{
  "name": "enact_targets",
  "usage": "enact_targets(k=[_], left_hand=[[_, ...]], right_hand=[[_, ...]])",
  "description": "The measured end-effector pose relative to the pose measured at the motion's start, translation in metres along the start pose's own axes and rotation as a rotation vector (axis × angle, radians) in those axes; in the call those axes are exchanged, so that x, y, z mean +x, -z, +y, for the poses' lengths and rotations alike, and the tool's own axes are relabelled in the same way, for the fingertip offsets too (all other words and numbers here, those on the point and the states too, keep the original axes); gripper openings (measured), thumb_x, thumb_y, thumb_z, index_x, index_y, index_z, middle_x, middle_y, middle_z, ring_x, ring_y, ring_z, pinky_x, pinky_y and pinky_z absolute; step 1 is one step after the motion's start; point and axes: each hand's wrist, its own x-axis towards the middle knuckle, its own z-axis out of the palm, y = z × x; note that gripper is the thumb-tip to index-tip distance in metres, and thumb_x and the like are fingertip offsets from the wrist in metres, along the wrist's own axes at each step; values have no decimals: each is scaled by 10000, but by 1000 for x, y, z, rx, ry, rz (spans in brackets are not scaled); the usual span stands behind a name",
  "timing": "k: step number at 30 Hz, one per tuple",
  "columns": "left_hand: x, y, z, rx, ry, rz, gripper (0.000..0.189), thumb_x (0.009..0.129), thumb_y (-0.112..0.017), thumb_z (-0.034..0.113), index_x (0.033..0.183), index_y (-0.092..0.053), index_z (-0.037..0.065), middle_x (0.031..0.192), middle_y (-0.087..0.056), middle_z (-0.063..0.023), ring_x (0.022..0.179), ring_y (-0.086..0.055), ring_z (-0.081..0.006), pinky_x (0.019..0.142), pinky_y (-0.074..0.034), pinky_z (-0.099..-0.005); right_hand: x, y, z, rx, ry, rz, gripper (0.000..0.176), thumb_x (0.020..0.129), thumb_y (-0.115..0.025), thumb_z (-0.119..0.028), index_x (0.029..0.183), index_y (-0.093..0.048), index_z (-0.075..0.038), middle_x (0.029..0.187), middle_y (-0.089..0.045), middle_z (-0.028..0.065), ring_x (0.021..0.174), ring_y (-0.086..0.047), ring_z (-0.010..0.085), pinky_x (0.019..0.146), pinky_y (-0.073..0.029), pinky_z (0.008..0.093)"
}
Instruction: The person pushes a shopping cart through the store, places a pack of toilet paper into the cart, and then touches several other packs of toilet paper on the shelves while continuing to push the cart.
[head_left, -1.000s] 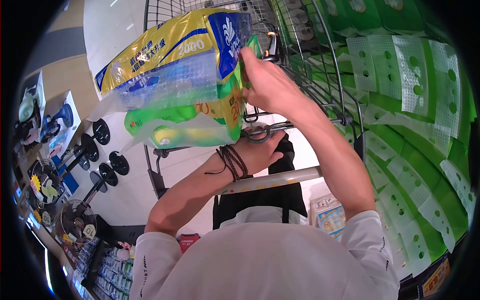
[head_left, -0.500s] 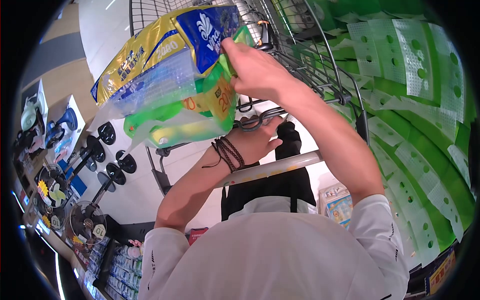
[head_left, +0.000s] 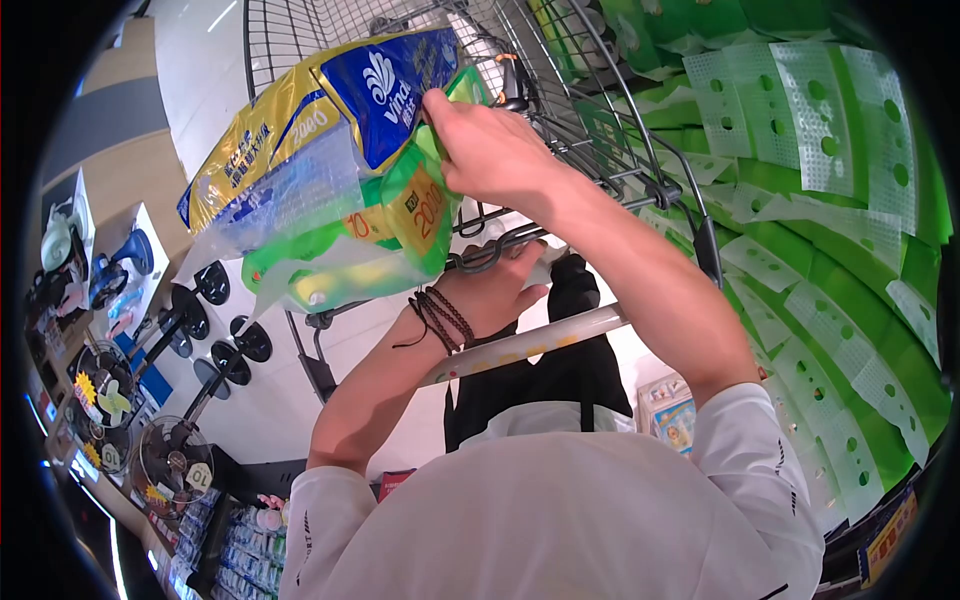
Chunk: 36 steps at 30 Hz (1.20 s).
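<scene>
Over at the lower left of the frame, standing fans [head_left: 165, 450] with round black bases are sitting on a shop display, well apart from the hands. Right of them, in the upper middle, a blue-and-yellow pack [head_left: 290, 140] of tissue is lying on top of a green pack [head_left: 380, 250]. Both are soft, bulging plastic-wrapped bundles, glossy and crinkled, with a loose clear flap trailing at the lower left end. Their long axis is running from the upper right down to the lower left of the frame, so the bulk of both packs is hanging left of and below the grip. The left hand [head_left: 495, 290], with dark cord bracelets at the wrist, is sitting under the green pack close to a dark metal loop. Whether its fingers are closed on anything I cannot tell. The right hand [head_left: 490, 150] is nearer the packs' upper end and is clamping down on it, fingers folded tight over the corner where the blue wrapper is meeting the green one. Behind both hands a wire shopping cart [head_left: 600, 130] is standing, its pale handle [head_left: 530, 345] crossing below the wrists. Along the right of the frame, a shelf of green packs [head_left: 830, 200] with perforated white carry strips is curving down the edge.
</scene>
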Motion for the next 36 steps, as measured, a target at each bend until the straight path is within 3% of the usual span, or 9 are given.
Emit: enact_targets(k=[6,10,19,22,25,29,31,33,36], left_hand=[[-2,2,1,13,17,1,536,972,-644,299,1400,-474,25,1345,-576,-247,1259,-572,-372,1015,-500,-441],[-2,1,5,47,91,-26,544,977,-628,338,1424,-441,91,1361,-572,-194,1230,-594,-356,932,-543,-449],[4,-4,2,14,99,-83,544,999,-592,363,1443,-409,106,1409,-533,-205,1231,-595,-372,945,-542,-452],[1,-7,3,54,39,40,480,973,-616,365,1327,-483,69,1040,-677,-174,945,-696,-369,771,-581,-491],[2,-5,4,133,25,-15,541,1004,-583,377,1412,-435,54,1312,-580,-226,1162,-627,-386,932,-551,-453],[4,0,4,9,-23,-24,530,1005,-569,371,1406,-458,42,1270,-594,-249,1165,-621,-399,975,-527,-461],[-3,5,11,-11,-84,18,555,1000,-571,378,1420,-461,32,1269,-600,-258,1208,-592,-403,1040,-480,-462],[-23,12,28,25,-112,116,529,1003,-578,366,1398,-495,23,1282,-600,-241,1220,-580,-400,1043,-471,-454],[-75,15,34,-81,-227,334,512,1010,-594,352,1380,-521,7,1295,-595,-229,1218,-575,-390,1055,-453,-439]], right_hand=[[3,-1,2,-57,-61,-51,321,833,-656,-83,1106,-509,0,932,-694,236,940,-673,441,801,-529,528],[4,1,3,-81,-102,-106,331,837,-680,-113,1118,-540,-8,980,-708,218,955,-679,423,819,-531,514],[1,2,4,-83,-82,-80,344,847,-686,-108,1144,-545,-9,1007,-714,210,983,-673,430,837,-533,519],[0,4,3,-91,-94,-107,345,847,-699,-123,1134,-542,-16,1001,-716,205,981,-674,429,828,-537,521],[-2,4,2,-123,-50,-67,339,852,-708,-137,1124,-540,-25,992,-720,196,978,-676,425,816,-542,518],[-2,11,1,-115,-88,-109,347,870,-695,-187,1160,-567,-45,1048,-736,182,1012,-687,401,846,-552,497],[-15,25,-8,-72,-74,-20,375,886,-686,-206,1206,-568,-50,1079,-735,183,1036,-689,396,877,-544,494],[-40,45,-24,23,2,135,326,909,-682,-226,1144,-572,-29,1012,-718,196,965,-696,401,821,-552,487],[-89,68,-33,184,86,317,284,917,-683,-175,1142,-596,-25,1028,-733,164,983,-710,363,844,-547,434]])
